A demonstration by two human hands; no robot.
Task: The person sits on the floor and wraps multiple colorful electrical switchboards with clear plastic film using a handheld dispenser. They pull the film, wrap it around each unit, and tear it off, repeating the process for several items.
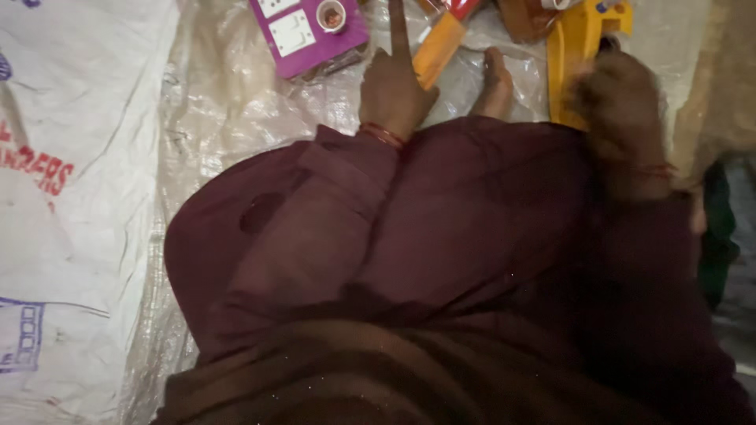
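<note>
My left hand (394, 90) is at the top middle, index finger stretched forward and the other fingers curled. Its thumb is against the end of an orange-handled tool (437, 43) that lies slanted on the plastic sheet. A red bangle circles that wrist. My right hand (622, 98) is blurred at the upper right and lies over the lower part of a yellow plastic tool (575, 47); its grip is unclear. A purple board with white switches and a round socket (307, 31) lies just left of my left hand.
My lap in dark maroon cloth (441, 260) fills the lower middle. A bare foot (496, 83) pokes out between my hands. A clear plastic sheet (228, 102) covers the floor, and a white woven sack (71, 157) lies on the left.
</note>
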